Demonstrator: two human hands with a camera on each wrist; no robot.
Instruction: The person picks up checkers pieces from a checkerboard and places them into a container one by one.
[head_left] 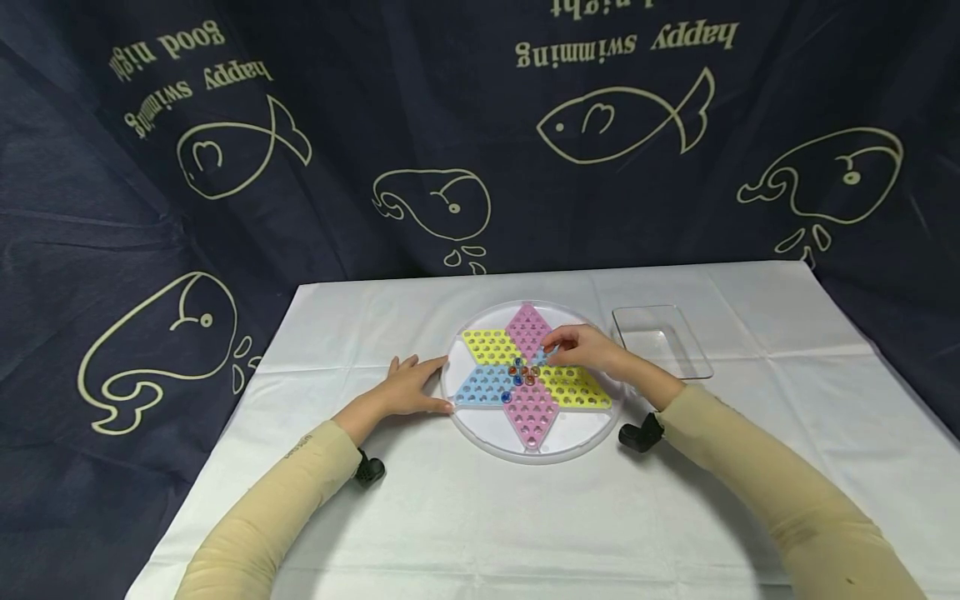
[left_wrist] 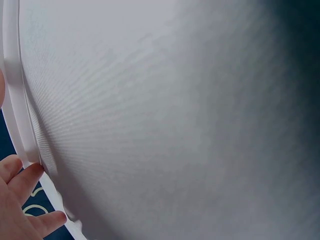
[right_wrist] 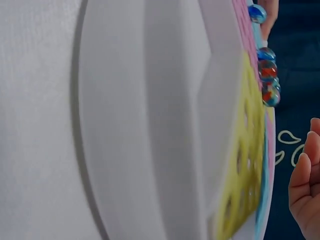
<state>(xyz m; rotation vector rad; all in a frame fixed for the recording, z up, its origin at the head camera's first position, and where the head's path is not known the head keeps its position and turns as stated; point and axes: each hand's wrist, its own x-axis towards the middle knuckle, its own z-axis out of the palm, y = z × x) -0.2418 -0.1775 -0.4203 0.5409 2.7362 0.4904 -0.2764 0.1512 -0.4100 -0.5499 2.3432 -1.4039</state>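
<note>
A round white Chinese checkers board (head_left: pixel 480 421) with a pink, yellow and light-blue star lies on the table. Several glass marbles (head_left: pixel 529 380) in blue and orange-red sit clustered at the star's centre. One blue marble (head_left: pixel 506 397) rests apart, where a blue and a pink point meet. My left hand (head_left: pixel 408 387) spreads its fingers, touching the board's left rim. Over the far right of the star hovers my right hand (head_left: pixel 587 347), fingers bent downward. Whether its fingertips hold a marble is hidden. In the right wrist view, only part of the right hand (right_wrist: pixel 306 187) shows.
A clear plastic tray (head_left: pixel 693 354) stands to the right, just behind the right forearm. White cloth (head_left: pixel 465 525) covers the table. A dark curtain (head_left: pixel 337 225) with fish and whale drawings hangs behind it.
</note>
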